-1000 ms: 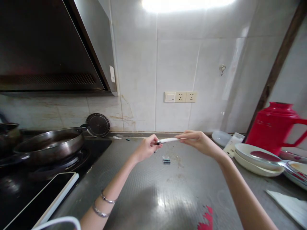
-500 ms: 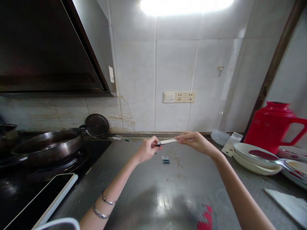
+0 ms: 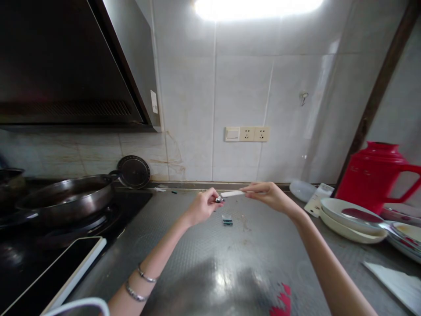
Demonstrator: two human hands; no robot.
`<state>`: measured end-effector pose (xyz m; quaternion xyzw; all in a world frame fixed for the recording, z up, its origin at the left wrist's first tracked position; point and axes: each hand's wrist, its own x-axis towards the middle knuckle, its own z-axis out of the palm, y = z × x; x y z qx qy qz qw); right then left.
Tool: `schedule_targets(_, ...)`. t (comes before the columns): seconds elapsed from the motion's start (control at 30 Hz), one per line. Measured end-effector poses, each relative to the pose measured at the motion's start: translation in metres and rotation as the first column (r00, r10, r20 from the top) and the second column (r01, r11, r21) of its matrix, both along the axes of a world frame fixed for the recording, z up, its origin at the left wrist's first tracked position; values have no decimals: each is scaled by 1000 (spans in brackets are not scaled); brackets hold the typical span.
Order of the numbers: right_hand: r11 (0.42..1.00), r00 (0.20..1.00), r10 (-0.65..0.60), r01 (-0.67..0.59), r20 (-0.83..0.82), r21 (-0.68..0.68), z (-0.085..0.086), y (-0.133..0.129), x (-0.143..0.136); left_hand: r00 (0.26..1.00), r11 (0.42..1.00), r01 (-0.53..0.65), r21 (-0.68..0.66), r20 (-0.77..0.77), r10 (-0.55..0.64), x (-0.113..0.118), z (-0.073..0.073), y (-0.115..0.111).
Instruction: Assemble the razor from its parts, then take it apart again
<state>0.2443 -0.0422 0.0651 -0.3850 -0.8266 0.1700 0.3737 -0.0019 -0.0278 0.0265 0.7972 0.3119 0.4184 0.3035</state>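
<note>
My left hand [image 3: 203, 206], wearing two silver bracelets on the forearm, pinches a small black-and-silver piece [image 3: 219, 199] too small to name. My right hand [image 3: 265, 194] holds the far end of a slim white stick [image 3: 232, 193] between thumb and fingers. The stick lies almost level above the counter. Its left end meets or nearly meets my left fingertips, just above the small piece; I cannot tell whether the two touch. Below, on the grey metal counter [image 3: 204, 263], lies a small clear packet with dark teal strips [image 3: 227, 220].
A steel pan [image 3: 70, 195] stands on the black stove at left, a white-edged phone-like slab [image 3: 75, 272] in front of it. At right are a red jug [image 3: 368, 175], stacked plates [image 3: 348, 232] and a white sheet [image 3: 394, 281]. A range hood [image 3: 128, 66] overhangs the left side.
The white stick and the small piece have shifted slightly against each other, and more of the piece's silver part shows. Both hands stay nearly in place.
</note>
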Motion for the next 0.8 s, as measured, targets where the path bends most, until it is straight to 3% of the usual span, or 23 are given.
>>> schedule_targets(0.5, 995, 995, 96, -96, -3, -18, 0, -1, -4, 1000, 1000, -1, 6, 23, 1, -2, 4, -4)
schedule_targets(0.67, 999, 997, 48, -50, -59, -21, -6, 5, -1, 998, 998, 31, -60, 57, -27, -1, 1, -2)
schedule_targets(0.8, 997, 996, 79, -79, -32, -10, -4, 3, -3, 1000, 1000, 12, -25, 22, -12, -1, 0, -2)
